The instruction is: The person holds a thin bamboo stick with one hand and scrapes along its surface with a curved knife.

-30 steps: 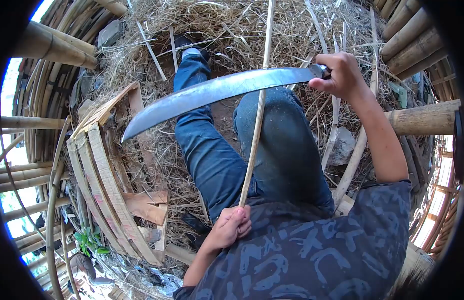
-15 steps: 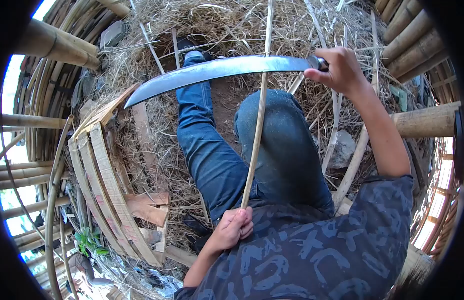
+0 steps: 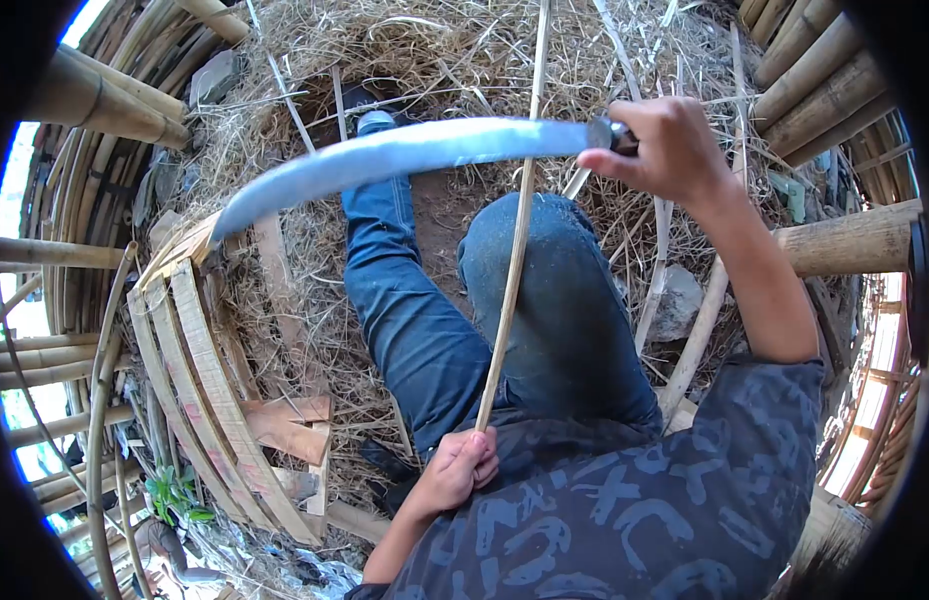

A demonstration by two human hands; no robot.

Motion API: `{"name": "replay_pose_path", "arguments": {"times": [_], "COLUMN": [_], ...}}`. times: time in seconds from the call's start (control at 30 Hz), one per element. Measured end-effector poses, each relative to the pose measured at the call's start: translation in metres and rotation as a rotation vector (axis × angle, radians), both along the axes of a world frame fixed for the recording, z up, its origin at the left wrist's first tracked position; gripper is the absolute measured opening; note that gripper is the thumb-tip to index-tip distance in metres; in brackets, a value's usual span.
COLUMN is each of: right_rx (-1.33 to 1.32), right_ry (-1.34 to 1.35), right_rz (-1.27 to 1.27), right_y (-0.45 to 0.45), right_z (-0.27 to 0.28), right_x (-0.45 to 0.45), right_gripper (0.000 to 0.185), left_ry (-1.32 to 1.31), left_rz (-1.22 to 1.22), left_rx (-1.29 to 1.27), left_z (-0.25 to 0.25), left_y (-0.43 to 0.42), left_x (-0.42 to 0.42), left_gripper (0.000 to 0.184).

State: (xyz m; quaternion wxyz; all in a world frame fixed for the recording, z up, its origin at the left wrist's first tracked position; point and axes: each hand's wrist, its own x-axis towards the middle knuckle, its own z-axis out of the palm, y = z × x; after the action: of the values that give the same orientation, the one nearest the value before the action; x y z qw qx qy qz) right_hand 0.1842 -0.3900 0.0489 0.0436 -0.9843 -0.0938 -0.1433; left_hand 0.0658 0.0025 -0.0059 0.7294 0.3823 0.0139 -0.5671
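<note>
A long curved machete (image 3: 394,152) lies across the upper middle of the head view, its tip toward the left. My right hand (image 3: 664,145) is closed around its dark handle. Near my waist, my left hand (image 3: 456,468) grips the lower end of a thin pale bamboo strip (image 3: 514,265). The strip runs upward past my bent knee (image 3: 549,290) and out of the top of the view. The blade crosses the strip well above my left hand; I cannot tell whether they touch.
A slatted wooden crate (image 3: 209,370) stands at my left. Dry straw (image 3: 444,50) and loose bamboo strips cover the ground ahead. Thick bamboo poles (image 3: 849,240) jut in from the right and left, and a grey rock (image 3: 676,305) lies right of my knee.
My right hand has shifted slightly left with the machete, and the blade's tip has swung left and a little lower. My left hand still holds the strip.
</note>
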Motion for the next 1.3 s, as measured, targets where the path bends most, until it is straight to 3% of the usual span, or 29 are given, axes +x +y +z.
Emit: {"name": "replay_pose_path", "arguments": {"times": [0.13,0.17,0.2,0.27,0.4,0.5,0.6,0.7,0.83,0.9,1.03,1.2,1.27,1.3], "right_rx": [-0.082,0.000,0.081,0.150,0.090,-0.014,0.061,0.154,0.062,-0.087,0.090,0.048,-0.069,-0.027], "right_ry": [-0.035,-0.153,-0.028,0.018,0.009,-0.133,-0.063,-0.020,-0.089,-0.142,0.059,-0.094,-0.236,-0.171], "right_rz": [0.211,0.178,0.002,-0.030,-0.021,0.184,-0.037,-0.046,0.032,0.194,-0.155,-0.019,0.184,0.197], "right_y": [-0.005,-0.017,-0.030,-0.046,-0.010,-0.003,-0.045,-0.046,-0.007,-0.015,-0.065,-0.027,-0.018,-0.039], "right_z": [-0.007,-0.016,-0.019,-0.023,-0.012,-0.012,-0.025,-0.025,-0.006,-0.005,-0.021,-0.013,0.000,-0.015], "right_x": [0.001,0.009,0.012,0.015,0.004,0.004,0.021,0.021,0.008,0.012,0.031,0.018,0.017,0.025], "right_gripper": [0.077,0.075,0.074,0.075,0.077,0.079,0.074,0.073,0.075,0.075,0.076,0.076,0.078,0.078], "left_ry": [-0.011,-0.007,-0.008,-0.031,-0.002,-0.026,-0.025,-0.041,0.022,0.008,-0.023,-0.020,-0.006,0.007], "left_rz": [-0.001,-0.004,0.003,-0.020,0.005,0.009,0.008,-0.001,-0.023,-0.020,-0.015,-0.018,-0.027,-0.026], "left_rx": [0.011,0.013,0.021,0.037,0.030,0.071,0.080,0.078,0.022,0.053,0.034,0.066,0.058,0.052], "left_z": [0.000,0.002,0.004,0.004,0.003,0.003,0.008,0.011,0.000,-0.001,0.006,0.004,0.001,0.001], "left_y": [0.004,0.006,0.006,0.005,-0.001,0.000,0.004,0.000,0.006,0.007,0.005,0.004,0.005,0.007], "left_x": [-0.002,-0.003,-0.003,-0.001,-0.001,-0.002,-0.003,0.000,-0.002,-0.002,-0.001,0.001,0.000,-0.001], "left_gripper": [0.042,0.042,0.042,0.042,0.043,0.045,0.045,0.044,0.042,0.042,0.043,0.043,0.043,0.043]}}
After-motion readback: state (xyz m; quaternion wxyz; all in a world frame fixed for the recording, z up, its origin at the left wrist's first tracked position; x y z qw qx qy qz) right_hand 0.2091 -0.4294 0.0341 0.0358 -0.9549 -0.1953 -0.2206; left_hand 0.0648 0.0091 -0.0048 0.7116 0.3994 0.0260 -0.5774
